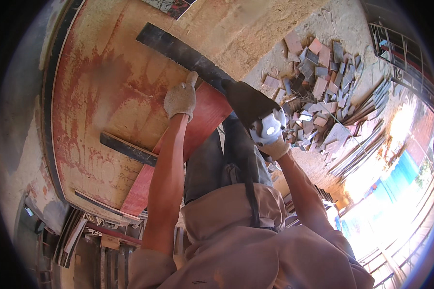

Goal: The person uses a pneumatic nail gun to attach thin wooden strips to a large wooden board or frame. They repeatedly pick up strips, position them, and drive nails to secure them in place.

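Holding one power tool (248, 103) in the gloved right hand (277, 148), with fingers mostly hidden behind the silvery round housing; closed around the tool, but cannot tell the exact placing of each finger. Pointing the tool's dark front end at the right end of one long dark strip (181, 50), at the right edge of the worn wooden surface (101, 86); cannot tell touching from just apart. Resting the gloved left hand (180, 100) beside the lower edge of that strip, with one digit stretched out to it and the others bunched or turned out of sight; cannot tell how narrow or wide.

Counting three dark strips on the surface: the long one, slanting from the upper middle to the right edge; one shorter dark strip (128, 149), lower down, with its right end near the left forearm (169, 178); and one thin dark strip (103, 204), near the lower edge. Counting also one red board (210, 108) along the right edge, passing beneath the left forearm.

Showing beyond the right edge one heap of offcuts (318, 72), in reds and greys, too overlapped to count; just beside it, a spread of long thin strips (373, 111), likewise uncountable. Showing farther right one metal railing (405, 55) and one blue panel (402, 176), blurred by glare. Wearing one brown top (231, 250) over dark trousers (205, 168).
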A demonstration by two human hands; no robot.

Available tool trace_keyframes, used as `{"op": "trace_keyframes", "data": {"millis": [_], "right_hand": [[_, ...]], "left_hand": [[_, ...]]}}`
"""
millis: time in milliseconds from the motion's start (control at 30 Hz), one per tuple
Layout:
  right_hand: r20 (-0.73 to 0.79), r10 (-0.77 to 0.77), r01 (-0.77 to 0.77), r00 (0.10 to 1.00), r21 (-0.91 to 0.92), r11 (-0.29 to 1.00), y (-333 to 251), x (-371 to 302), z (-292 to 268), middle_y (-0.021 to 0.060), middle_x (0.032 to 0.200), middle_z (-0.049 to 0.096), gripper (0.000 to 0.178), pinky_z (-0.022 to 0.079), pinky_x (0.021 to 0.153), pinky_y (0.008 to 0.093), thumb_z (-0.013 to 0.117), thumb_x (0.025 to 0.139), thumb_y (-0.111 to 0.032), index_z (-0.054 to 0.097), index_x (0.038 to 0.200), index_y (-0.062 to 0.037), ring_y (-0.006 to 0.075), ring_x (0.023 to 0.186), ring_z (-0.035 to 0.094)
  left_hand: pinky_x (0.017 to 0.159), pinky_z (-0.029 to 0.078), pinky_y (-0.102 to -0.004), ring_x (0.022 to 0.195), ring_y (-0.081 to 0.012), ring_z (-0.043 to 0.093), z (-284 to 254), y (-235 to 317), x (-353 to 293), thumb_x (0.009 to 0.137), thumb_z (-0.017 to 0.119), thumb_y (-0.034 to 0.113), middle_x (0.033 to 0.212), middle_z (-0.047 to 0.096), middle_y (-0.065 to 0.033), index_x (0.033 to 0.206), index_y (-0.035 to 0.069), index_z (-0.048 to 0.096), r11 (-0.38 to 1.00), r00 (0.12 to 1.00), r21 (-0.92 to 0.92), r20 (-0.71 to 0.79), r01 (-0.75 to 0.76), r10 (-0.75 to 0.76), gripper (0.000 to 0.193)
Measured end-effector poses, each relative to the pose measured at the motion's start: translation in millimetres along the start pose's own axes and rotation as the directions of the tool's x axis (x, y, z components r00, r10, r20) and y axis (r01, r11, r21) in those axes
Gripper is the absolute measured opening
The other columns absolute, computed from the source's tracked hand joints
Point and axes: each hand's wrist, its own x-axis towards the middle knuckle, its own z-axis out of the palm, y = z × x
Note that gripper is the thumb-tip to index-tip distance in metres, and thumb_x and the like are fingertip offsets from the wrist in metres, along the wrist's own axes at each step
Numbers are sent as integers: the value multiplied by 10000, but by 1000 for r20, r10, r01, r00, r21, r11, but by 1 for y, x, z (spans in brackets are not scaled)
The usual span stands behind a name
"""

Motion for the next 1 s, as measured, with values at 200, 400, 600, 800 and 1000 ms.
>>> {"op": "trace_keyframes", "data": {"millis": [200, 400, 600, 800, 1000], "right_hand": [[-139, -23, 34, 990, 80, 996, 12, -7, 12, 100, 1265, 652, 457, 444, 1035, 476, 603, 889, -328, 611, 1329, -208, 321, 1133, 620], [392, 181, -261, 902, 163, 951, 0, 6, -31, 133, 1286, 579, 436, 399, 1058, 581, 669, 861, -378, 628, 1277, -254, 402, 1242, 516], [-151, -68, 57, 986, -76, 995, 10, -12, -5, 86, 1196, 673, 346, 465, 977, 514, 585, 889, -294, 647, 1218, -208, 324, 1058, 632], [10, -23, 23, 1000, -37, 999, 19, -18, -4, 80, 1270, 664, 405, 439, 1036, 497, 522, 916, -271, 606, 1305, -197, 303, 1126, 631], [-121, 5, -5, 993, 3, 1000, 28, -39, 21, 122, 1226, 605, 347, 454, 967, 535, 675, 845, -295, 655, 1168, -169, 379, 1138, 567]], "left_hand": [[926, 496, -526, 1067, -430, 658, 7, -5, 7, 985, 268, 712, 1109, 687, -278, 1077, -3, 724, 996, 996, -30, 13, 87, -86, 853], [927, 499, -513, 1061, -426, 662, 14, -9, 11, 982, 243, 726, 1096, 689, -283, 1069, -5, 729, 998, 998, -19, -5, 65, -65, 882], [922, 508, -504, 1042, -421, 673, 3, 2, 4, 986, 235, 723, 1088, 695, -271, 1065, 0, 730, 995, 995, -13, 2, 96, -96, 880], [920, 509, -513, 1036, -436, 674, 3, 5, 7, 982, 260, 723, 1079, 700, -264, 1048, -3, 737, 995, 994, -15, -40, 101, -101, 871], [920, 509, -521, 1040, -443, 669, -3, 9, -1, 996, 258, 687, 1109, 694, -266, 1073, -4, 720, 999, 998, -16, -33, 44, -44, 835]]}}
